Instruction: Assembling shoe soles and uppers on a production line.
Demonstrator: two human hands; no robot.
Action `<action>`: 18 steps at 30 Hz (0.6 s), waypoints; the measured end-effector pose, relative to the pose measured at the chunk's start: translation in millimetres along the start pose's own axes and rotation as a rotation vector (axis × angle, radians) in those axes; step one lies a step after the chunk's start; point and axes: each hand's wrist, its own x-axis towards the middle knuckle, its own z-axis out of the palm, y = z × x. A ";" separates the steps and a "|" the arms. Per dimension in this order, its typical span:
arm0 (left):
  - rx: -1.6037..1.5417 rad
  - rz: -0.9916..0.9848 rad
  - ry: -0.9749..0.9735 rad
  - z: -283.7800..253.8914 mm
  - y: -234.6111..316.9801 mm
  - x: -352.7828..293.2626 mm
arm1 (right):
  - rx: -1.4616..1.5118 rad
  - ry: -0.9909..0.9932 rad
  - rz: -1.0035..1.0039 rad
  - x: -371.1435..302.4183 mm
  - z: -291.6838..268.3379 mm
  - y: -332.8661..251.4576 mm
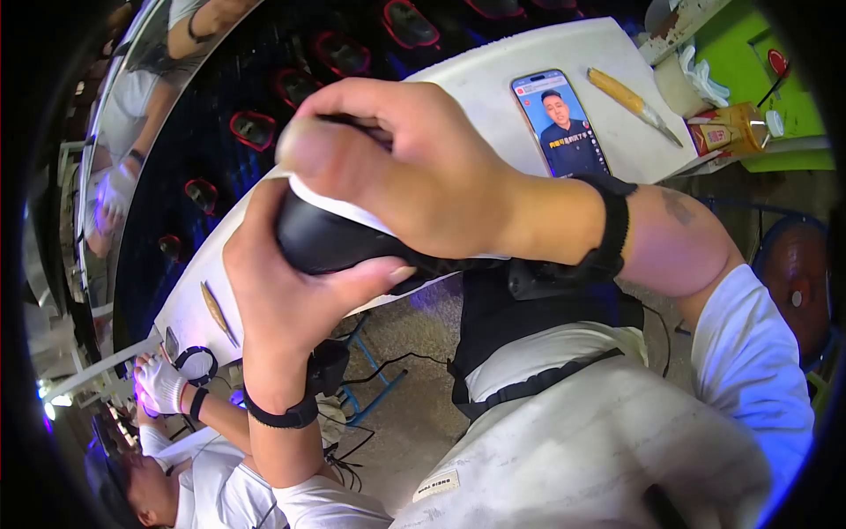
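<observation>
Black shoe upper (330,240) with white lining edge, centre frame, held up close to camera, above near edge of white worktable (493,75). Clamped between both hands, off the table.

Left hand (286,291) under and left of shoe, thumb pressed across its lower side, fingers wrapped behind; closed tight on shoe. Black wristband (284,414) on left wrist.

Right hand (414,167) on top, fingers curled over upper edge, thumb forward; also gripping shoe firmly. Black wristband (610,231) on right wrist, white sleeve (749,361) further right.

On table, far right of hands: smartphone (560,123) lying flat, screen lit. Just right of phone: yellow-handled knife (633,104), blade pointing right. Further right, near table corner: orange packet (727,130) and crumpled white cloth (705,75).

Left part of table: second small tool (216,313) with tan handle, well apart from hands.

Far side, behind table: dark conveyor surface (220,79) carrying red-rimmed moulds (253,130) in a row.

Near left, low in frame: co-worker with white glove (160,385) on hand, working at purple-lit spot. Ring of black tape (196,363) just beside that glove.

Near right: white apron (573,432) with black strap across lap. Concrete floor (414,414) below with blue stand legs and black cables.
</observation>
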 end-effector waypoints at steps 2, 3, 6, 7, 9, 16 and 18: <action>0.069 0.052 0.016 9.4 18.0 6.2 | -0.150 -0.042 -0.026 -5.6 -12.5 -8.8; 0.130 0.063 0.018 11.0 24.9 8.2 | -0.191 -0.098 -0.060 -6.2 -19.1 -11.1; 0.183 0.143 0.041 14.0 40.3 5.2 | -0.315 -0.112 -0.117 -18.8 -29.3 -23.9; 0.200 0.180 0.051 15.3 44.2 4.8 | -0.324 -0.112 -0.125 -23.3 -31.5 -26.3; 0.215 0.255 0.110 16.7 53.1 3.3 | -0.347 -0.116 -0.143 -31.8 -34.6 -29.2; 0.407 0.285 0.080 29.7 98.9 -21.3 | -0.197 -0.158 0.043 -67.9 -47.1 -62.8; 0.424 0.284 0.089 36.7 107.4 -34.3 | -0.230 -0.109 -0.034 -79.4 -49.4 -61.8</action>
